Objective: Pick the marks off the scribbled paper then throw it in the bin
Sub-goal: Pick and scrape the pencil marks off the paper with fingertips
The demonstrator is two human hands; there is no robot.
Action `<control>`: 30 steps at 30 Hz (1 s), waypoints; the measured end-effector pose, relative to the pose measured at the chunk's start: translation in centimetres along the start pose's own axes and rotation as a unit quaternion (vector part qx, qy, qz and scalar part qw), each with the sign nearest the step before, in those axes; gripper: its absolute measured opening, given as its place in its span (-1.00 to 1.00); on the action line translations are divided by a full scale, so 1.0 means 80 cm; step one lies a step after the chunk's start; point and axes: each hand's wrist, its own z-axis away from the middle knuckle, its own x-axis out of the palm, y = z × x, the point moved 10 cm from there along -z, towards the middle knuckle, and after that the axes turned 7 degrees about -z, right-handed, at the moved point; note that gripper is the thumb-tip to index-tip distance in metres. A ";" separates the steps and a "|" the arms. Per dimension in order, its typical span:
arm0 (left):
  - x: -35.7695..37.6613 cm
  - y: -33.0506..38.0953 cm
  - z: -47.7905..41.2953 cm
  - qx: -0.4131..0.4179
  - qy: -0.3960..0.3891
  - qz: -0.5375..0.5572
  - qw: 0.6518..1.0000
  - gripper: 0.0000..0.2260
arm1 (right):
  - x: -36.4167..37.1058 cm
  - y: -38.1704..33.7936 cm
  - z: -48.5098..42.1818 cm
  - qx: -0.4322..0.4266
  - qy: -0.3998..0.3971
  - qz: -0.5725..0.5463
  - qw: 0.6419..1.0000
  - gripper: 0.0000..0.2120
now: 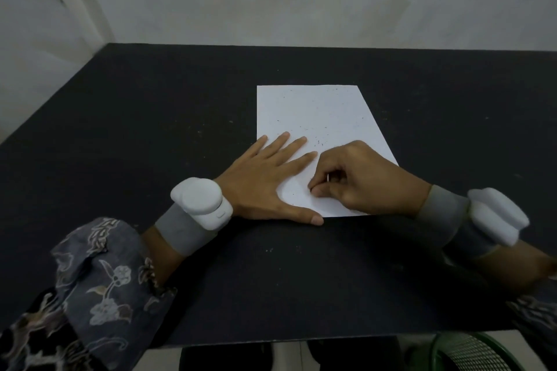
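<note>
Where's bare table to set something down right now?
Left of the paper the black table is bare, as are the far strip beyond it and the near strip. Crowded: the paper's near end, under left hand and right hand.

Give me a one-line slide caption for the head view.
Left hand flat on the paper, right hand pinching at marks; green mesh bin below the black table.

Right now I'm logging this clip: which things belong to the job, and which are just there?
Job:
white paper with small marks
left hand, flat on it
right hand, pinching at it
green mesh bin

Just there:
black table
white wrist devices
</note>
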 end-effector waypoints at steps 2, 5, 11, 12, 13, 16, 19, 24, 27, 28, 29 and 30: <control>0.001 0.001 0.000 0.000 -0.003 -0.003 1.000 0.01 | -0.005 0.001 -0.001 0.003 0.015 0.001 1.000 -0.95; 0.000 0.003 0.001 0.002 0.004 0.007 1.000 0.01 | 0.015 -0.009 0.006 -0.008 -0.044 -0.017 0.999 -0.95; 0.000 0.001 0.000 -0.002 -0.002 0.003 1.000 0.01 | -0.005 0.000 -0.001 0.000 0.007 -0.004 1.000 -0.94; 0.000 0.002 0.000 0.000 0.000 0.007 1.000 0.01 | 0.002 -0.005 0.002 -0.008 -0.015 -0.009 1.000 -0.94; 0.000 0.003 0.000 0.001 0.003 0.010 1.000 0.01 | 0.011 -0.010 0.006 -0.015 -0.043 -0.012 0.999 -0.94; -0.001 0.001 0.000 0.001 0.006 0.007 1.000 0.01 | 0.009 -0.008 0.008 -0.019 -0.041 -0.001 0.999 -0.95; -0.002 0.002 -0.001 0.000 0.002 0.002 1.000 0.02 | -0.005 -0.004 0.003 -0.026 0.006 0.019 0.999 -0.96; -0.001 0.004 -0.001 0.002 0.008 0.010 1.000 0.02 | 0.012 -0.011 0.011 -0.032 -0.054 -0.012 0.998 -0.97; 0.000 0.001 -0.002 -0.002 0.003 0.002 1.000 0.06 | -0.007 0.001 0.001 -0.024 0.010 0.026 0.999 -0.96; 0.000 0.001 -0.002 -0.002 0.003 0.003 1.000 0.06 | -0.006 0.000 0.000 -0.023 0.013 0.027 0.999 -0.96; 0.000 0.001 -0.002 -0.001 0.005 0.004 1.000 0.05 | -0.002 -0.003 0.002 -0.024 0.000 0.019 1.000 -0.96; 0.000 0.002 -0.001 -0.001 0.008 0.007 1.000 0.04 | 0.006 -0.007 0.004 -0.027 -0.024 0.007 0.999 -0.96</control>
